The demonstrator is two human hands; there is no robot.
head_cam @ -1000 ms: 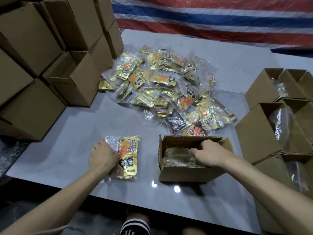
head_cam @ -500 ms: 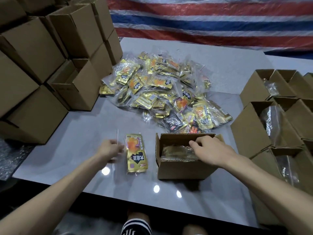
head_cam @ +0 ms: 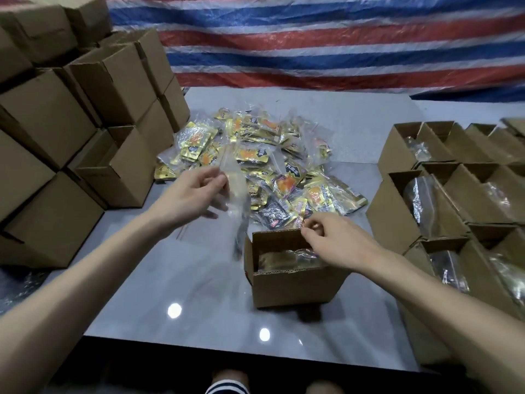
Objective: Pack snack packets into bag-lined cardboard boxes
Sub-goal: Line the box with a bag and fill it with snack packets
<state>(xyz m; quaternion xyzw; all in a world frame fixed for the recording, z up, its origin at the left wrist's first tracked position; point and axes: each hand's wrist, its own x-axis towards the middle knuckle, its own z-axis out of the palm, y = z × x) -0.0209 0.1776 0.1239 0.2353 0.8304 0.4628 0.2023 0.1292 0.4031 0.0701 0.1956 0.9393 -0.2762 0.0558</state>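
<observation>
My left hand [head_cam: 199, 194] had the packet [head_cam: 238, 191] pinched near its upper edge between thumb and fingers, the remaining fingers loosely spread. The packet hung clear of the tabletop [head_cam: 199, 294], smeared by motion, with its lower end dangling just left of the open box [head_cam: 289, 282]. Half a second before, it had lain flat on the tabletop beside that hand, so the pick was done and, as I judged it, the carry to the box was under way. My right hand [head_cam: 335, 243] sat at the box's far rim with its fingers curled. It had shifted there from over the opening, and I could not tell whether it gripped the liner bag [head_cam: 284, 255], the cardboard, or nothing at all. I read the shift as clearing the mouth for the drop. Beyond the box lay the heap of snack packets [head_cam: 270, 166] — plenty left to pack. The lined boxes [head_cam: 403, 200] stood off to the right and the stacked boxes [head_cam: 56, 137] to the left — both well apart from the work.
</observation>
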